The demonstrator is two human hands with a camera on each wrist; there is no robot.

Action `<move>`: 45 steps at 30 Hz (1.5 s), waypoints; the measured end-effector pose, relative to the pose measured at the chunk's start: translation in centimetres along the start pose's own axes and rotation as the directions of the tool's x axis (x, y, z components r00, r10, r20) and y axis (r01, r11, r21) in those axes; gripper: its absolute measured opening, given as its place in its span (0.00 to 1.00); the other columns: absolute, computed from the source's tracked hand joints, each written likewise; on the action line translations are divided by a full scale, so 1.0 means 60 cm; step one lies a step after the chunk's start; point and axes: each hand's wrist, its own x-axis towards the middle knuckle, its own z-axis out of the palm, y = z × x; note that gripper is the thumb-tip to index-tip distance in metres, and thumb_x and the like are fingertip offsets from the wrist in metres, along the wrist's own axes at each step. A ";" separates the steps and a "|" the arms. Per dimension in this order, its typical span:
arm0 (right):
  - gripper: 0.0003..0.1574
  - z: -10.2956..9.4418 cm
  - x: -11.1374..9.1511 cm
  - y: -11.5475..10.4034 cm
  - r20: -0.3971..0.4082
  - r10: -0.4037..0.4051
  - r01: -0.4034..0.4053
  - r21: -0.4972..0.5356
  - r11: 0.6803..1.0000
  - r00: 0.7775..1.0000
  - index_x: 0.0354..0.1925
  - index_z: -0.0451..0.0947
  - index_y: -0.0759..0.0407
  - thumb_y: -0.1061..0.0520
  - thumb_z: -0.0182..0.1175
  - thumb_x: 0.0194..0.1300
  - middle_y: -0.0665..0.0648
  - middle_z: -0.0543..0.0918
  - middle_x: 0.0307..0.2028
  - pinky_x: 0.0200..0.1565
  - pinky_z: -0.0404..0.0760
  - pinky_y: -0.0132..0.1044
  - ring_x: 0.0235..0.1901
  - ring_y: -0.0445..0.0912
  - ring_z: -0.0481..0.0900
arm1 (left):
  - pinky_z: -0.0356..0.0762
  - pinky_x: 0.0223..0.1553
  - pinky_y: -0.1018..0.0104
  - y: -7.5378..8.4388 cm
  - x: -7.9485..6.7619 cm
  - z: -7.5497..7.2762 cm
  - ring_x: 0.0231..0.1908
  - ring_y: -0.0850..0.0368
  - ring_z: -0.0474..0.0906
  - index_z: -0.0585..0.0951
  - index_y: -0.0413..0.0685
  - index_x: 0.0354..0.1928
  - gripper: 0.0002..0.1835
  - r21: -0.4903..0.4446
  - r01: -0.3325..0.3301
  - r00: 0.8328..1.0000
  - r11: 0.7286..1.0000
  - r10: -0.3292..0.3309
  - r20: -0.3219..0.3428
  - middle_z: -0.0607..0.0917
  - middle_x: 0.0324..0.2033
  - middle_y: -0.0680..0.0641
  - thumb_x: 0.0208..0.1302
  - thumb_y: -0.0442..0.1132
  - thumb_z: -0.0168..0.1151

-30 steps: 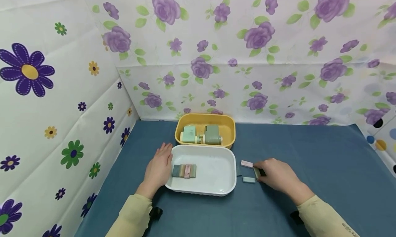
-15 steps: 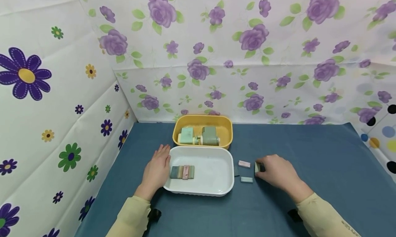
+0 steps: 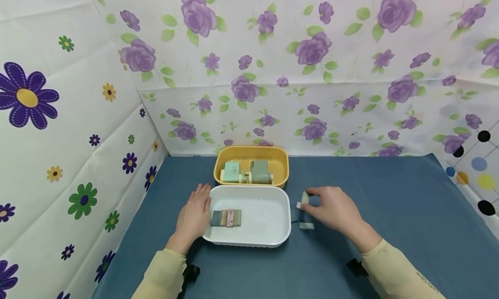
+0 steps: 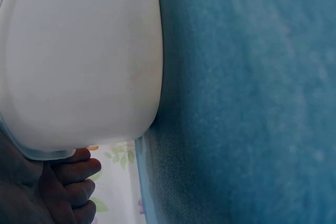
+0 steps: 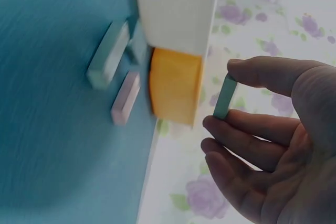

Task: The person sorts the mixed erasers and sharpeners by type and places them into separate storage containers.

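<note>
My right hand point(image 3: 331, 206) pinches a small green block point(image 5: 224, 98) between thumb and fingertips, raised above the cloth just right of the white tray point(image 3: 269, 238). Below it on the cloth lie a pink block point(image 5: 126, 98), partly hidden by the hand in the head view, and a pale green block point(image 3: 306, 226). A further teal block point(image 5: 137, 43) lies close against the tray. My left hand point(image 3: 193, 216) rests against the tray's left rim with extended fingers. Inside the tray, a row of blocks in blue-grey, tan, pink and green point(image 3: 237, 218) sits at the left.
Behind the white tray stands a yellow tub point(image 3: 280, 158) holding two greenish boxy items point(image 3: 259, 171) with pale ends. A blue cloth point(image 3: 257, 273) covers the table. Flowered sheets point(image 3: 249, 117) hang at the back and left.
My right hand has lifted the green block off the cloth and carried it left towards the white tray, over the pink block. The left hand stays at the rim. The head view shifts slightly.
</note>
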 end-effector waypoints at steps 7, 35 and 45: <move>0.29 0.014 0.003 -0.036 -0.036 -0.057 0.059 0.063 0.996 0.998 0.62 0.87 0.57 0.47 0.76 0.67 0.55 0.92 0.42 0.31 0.85 0.44 0.35 0.48 0.88 | 0.52 0.82 0.44 0.002 0.000 0.001 0.81 0.41 0.56 0.68 0.33 0.79 0.26 -0.007 0.016 1.000 1.000 -0.015 0.014 0.70 0.77 0.36 0.87 0.38 0.47; 0.22 0.139 0.038 -0.137 -0.020 -0.390 0.390 -0.023 0.921 0.921 0.53 0.91 0.57 0.51 0.79 0.62 0.53 0.92 0.45 0.46 0.90 0.45 0.44 0.47 0.87 | 0.53 0.82 0.43 0.004 -0.007 0.003 0.81 0.41 0.57 0.68 0.32 0.78 0.26 -0.002 0.029 1.000 1.000 -0.029 0.010 0.70 0.77 0.35 0.87 0.37 0.48; 0.22 0.156 0.061 -0.158 0.036 -0.340 0.342 -0.048 0.939 0.940 0.53 0.91 0.57 0.50 0.77 0.63 0.53 0.92 0.45 0.47 0.89 0.44 0.44 0.47 0.88 | 0.54 0.81 0.43 0.004 0.002 0.000 0.81 0.41 0.57 0.68 0.32 0.78 0.26 0.000 0.015 1.000 1.000 -0.015 0.000 0.70 0.77 0.35 0.87 0.37 0.48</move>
